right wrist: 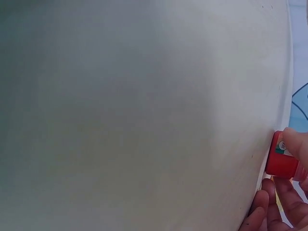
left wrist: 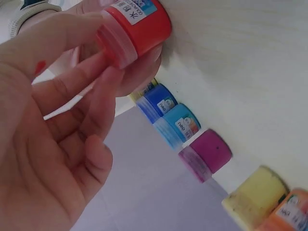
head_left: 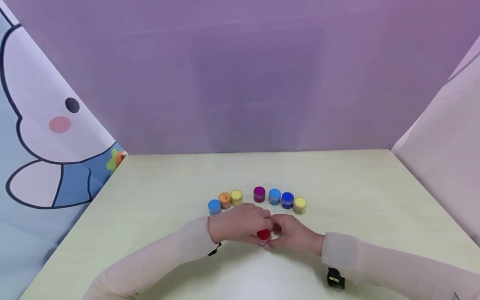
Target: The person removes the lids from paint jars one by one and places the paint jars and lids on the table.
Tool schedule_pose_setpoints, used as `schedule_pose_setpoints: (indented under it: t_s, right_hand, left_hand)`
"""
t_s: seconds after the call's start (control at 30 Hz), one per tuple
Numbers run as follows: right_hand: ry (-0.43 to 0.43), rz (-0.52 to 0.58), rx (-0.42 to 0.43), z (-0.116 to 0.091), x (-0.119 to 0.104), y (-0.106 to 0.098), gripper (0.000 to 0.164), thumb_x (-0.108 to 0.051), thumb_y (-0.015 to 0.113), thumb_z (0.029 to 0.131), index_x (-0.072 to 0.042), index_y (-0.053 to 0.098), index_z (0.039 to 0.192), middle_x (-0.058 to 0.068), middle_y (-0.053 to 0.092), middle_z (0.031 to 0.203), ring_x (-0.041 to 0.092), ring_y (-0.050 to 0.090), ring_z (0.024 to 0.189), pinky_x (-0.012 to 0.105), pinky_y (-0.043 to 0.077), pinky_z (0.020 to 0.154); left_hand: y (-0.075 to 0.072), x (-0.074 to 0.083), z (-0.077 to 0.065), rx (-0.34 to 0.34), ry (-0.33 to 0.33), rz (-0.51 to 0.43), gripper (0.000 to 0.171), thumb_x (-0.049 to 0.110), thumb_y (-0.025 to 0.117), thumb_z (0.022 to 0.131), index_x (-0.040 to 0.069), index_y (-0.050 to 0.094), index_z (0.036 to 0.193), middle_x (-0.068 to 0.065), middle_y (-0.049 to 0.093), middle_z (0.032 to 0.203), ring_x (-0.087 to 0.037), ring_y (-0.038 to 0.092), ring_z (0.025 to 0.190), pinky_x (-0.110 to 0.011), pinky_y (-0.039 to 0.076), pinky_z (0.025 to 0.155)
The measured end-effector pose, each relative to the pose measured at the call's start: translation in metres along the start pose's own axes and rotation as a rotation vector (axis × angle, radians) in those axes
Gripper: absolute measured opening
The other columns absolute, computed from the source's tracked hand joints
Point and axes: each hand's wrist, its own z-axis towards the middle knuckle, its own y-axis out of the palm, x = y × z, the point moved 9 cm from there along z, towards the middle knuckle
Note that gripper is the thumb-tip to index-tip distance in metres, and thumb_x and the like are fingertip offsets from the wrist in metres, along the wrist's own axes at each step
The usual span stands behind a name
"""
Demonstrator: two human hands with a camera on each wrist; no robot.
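A small red gouache paint jar stands on the table between both hands. My left hand pinches its translucent lid with thumb and fingertips, while the other fingers curl loosely in the left wrist view. Around the red body, below the lid, the right hand grips with thumb and fingers. The right wrist view has the jar at its right edge, upright on the tabletop, with the right thumb across its side. A red smear marks the left thumb's base.
Behind the left hand sit a light blue jar, an orange jar and a yellow jar. Farther right are purple, light blue, dark blue and yellow jars. A purple wall bounds the table's back.
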Motion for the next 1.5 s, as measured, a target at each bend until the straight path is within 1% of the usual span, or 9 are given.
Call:
schedule_pose_setpoints:
  t_s: [0.27,0.4,0.57,0.7,0.83,0.93,1.03,1.2,1.5]
  right_hand:
    - [-0.062,-0.019,0.019,-0.001,-0.004,0.0,0.031,-0.022,0.077,0.07,-0.014,0.06,0.095,-0.001,0.054,0.076,0.016,0.048,0.072,0.026,0.042,0.063]
    - [-0.061,-0.018,0.018,-0.001,-0.005,-0.001,0.031,-0.019,0.077,0.069,-0.013,0.059,0.094,0.0,0.054,0.075,0.016,0.048,0.071,0.025,0.041,0.063]
    - [-0.042,-0.005,0.013,-0.001,-0.004,-0.002,0.031,-0.018,0.077,0.069,-0.012,0.059,0.095,0.0,0.054,0.076,0.018,0.048,0.072,0.026,0.041,0.063]
    - [-0.034,-0.021,0.011,-0.001,-0.004,-0.002,0.031,-0.02,0.077,0.07,-0.013,0.06,0.095,0.0,0.054,0.076,0.017,0.048,0.072,0.026,0.042,0.064]
    - [-0.008,-0.019,-0.001,0.0,-0.003,-0.002,0.033,-0.025,0.076,0.071,-0.015,0.06,0.097,-0.005,0.057,0.08,0.014,0.05,0.075,0.026,0.043,0.066]
    - [0.008,-0.004,-0.007,0.0,-0.002,-0.001,0.033,-0.026,0.076,0.071,-0.015,0.06,0.097,-0.007,0.06,0.084,0.011,0.053,0.077,0.027,0.045,0.071]
    - [0.01,0.009,-0.008,0.001,-0.002,-0.001,0.031,-0.024,0.076,0.071,-0.014,0.061,0.096,-0.008,0.061,0.085,0.011,0.054,0.077,0.028,0.046,0.072]
    - [0.031,-0.013,-0.008,0.002,0.0,0.0,0.028,-0.026,0.076,0.071,-0.017,0.062,0.093,-0.009,0.059,0.081,0.011,0.05,0.073,0.027,0.044,0.067]
    - [0.037,-0.016,-0.011,0.002,0.002,0.0,0.03,-0.026,0.076,0.071,-0.018,0.062,0.095,-0.01,0.059,0.082,0.012,0.051,0.075,0.028,0.044,0.069]
  left_hand:
    - [0.001,-0.006,0.002,-0.005,-0.149,0.002,0.027,0.041,0.066,0.079,0.017,0.061,0.09,0.01,0.047,0.069,-0.002,0.042,0.057,-0.014,0.034,0.053]
    - [0.003,-0.009,0.002,-0.02,-0.222,-0.01,0.027,0.043,0.066,0.079,0.018,0.061,0.089,0.01,0.048,0.068,-0.003,0.042,0.057,-0.014,0.035,0.052]
    - [0.003,-0.01,0.001,-0.035,-0.259,-0.004,0.029,0.044,0.066,0.078,0.018,0.062,0.091,0.01,0.049,0.069,-0.003,0.042,0.058,-0.014,0.035,0.054]
    - [0.0,-0.008,0.001,-0.015,-0.208,0.008,0.034,0.046,0.067,0.077,0.019,0.062,0.096,0.01,0.051,0.072,-0.003,0.043,0.062,-0.014,0.036,0.057]
    - [-0.004,0.0,0.002,0.007,-0.077,-0.019,0.036,0.041,0.07,0.076,0.02,0.062,0.104,0.011,0.058,0.087,-0.004,0.046,0.075,-0.014,0.037,0.067]
    - [-0.005,0.008,0.003,0.012,0.038,-0.03,0.029,0.033,0.071,0.077,0.022,0.063,0.102,0.012,0.06,0.092,-0.004,0.045,0.078,-0.012,0.035,0.07]
    - [-0.005,0.014,0.004,0.006,0.105,-0.006,0.016,0.023,0.07,0.079,0.022,0.064,0.095,0.013,0.058,0.086,-0.003,0.043,0.074,-0.012,0.033,0.065]
    - [-0.002,0.015,0.004,-0.016,0.112,0.022,0.011,0.014,0.068,0.081,0.021,0.064,0.088,0.014,0.055,0.079,-0.002,0.041,0.071,-0.011,0.032,0.064]
    - [-0.002,0.013,0.005,-0.013,0.083,0.008,0.008,0.018,0.068,0.081,0.021,0.066,0.088,0.014,0.054,0.074,-0.001,0.041,0.064,-0.011,0.032,0.06]
